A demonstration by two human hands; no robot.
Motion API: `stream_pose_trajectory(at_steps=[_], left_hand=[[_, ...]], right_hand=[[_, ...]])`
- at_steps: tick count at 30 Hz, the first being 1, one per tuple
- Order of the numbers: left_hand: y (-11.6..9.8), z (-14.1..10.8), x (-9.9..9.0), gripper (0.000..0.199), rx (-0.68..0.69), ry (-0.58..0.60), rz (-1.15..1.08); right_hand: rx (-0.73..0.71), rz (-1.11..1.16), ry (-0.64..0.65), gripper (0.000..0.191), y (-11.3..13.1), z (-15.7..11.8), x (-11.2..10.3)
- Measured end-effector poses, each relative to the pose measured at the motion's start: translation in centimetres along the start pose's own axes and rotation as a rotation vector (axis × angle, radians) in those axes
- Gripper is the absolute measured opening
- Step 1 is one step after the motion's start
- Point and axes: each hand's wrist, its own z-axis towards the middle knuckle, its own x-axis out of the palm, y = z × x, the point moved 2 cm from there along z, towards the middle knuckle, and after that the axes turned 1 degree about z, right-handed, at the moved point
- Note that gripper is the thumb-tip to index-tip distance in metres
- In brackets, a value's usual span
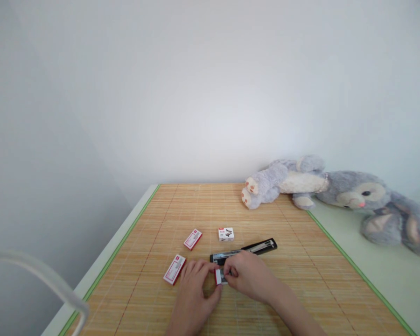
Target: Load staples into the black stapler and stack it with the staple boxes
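Observation:
My left hand [195,295] grips a small red-and-white staple box [218,276] between thumb and index finger, just above the mat. The box's right end is open, with something grey showing inside. My right hand [247,275] is closed in a pinch at that open end; its fingertips hide whatever they hold. Right behind both hands lies a black stapler [266,245], opened out flat with its metal channel showing. Beside my left hand's fingers rests another red-and-white box [175,269], with a similar box [193,239] farther back.
A small white box [226,234] with a stapler picture stands behind the stapler. The bamboo mat [154,303] has green edging. A grey plush rabbit [301,182] lies across the back right. At the lower left, a white cable-like strip [56,279] crosses the view.

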Motion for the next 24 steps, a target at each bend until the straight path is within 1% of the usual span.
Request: stream_pose_trajectory(at_steps=[4,8,11,14,17,19,24], left_hand=[[-0.1,0.1,-0.1,0.032,0.004,0.008,0.0],[0.1,0.1,-0.1,0.031,0.007,0.016,0.003],[0.3,0.0,0.0,0.031,0.003,0.013,0.007],[0.3,0.0,0.0,0.032,0.001,0.009,0.014],[0.4,0.0,0.2,0.031,0.003,0.014,0.024],[0.4,0.0,0.3,0.031,0.012,0.022,0.03],[0.7,0.0,0.8,0.035,0.037,0.062,-0.01]], right_hand=[[-0.003,0.018,0.004,0.018,0.3,0.1,-0.2],[0.041,0.106,0.005,0.017,0.0,-0.5,-1.1],[0.077,0.139,-0.005,0.015,-1.1,-1.7,-2.1],[0.123,0.078,-0.005,0.025,-2.8,-3.2,-2.4],[0.156,0.063,-0.002,0.028,-4.1,-4.3,-2.0],[0.157,0.109,-0.004,0.026,-4.2,-4.6,-1.4],[0.132,0.175,-0.03,0.025,-2.5,-4.1,0.2]])
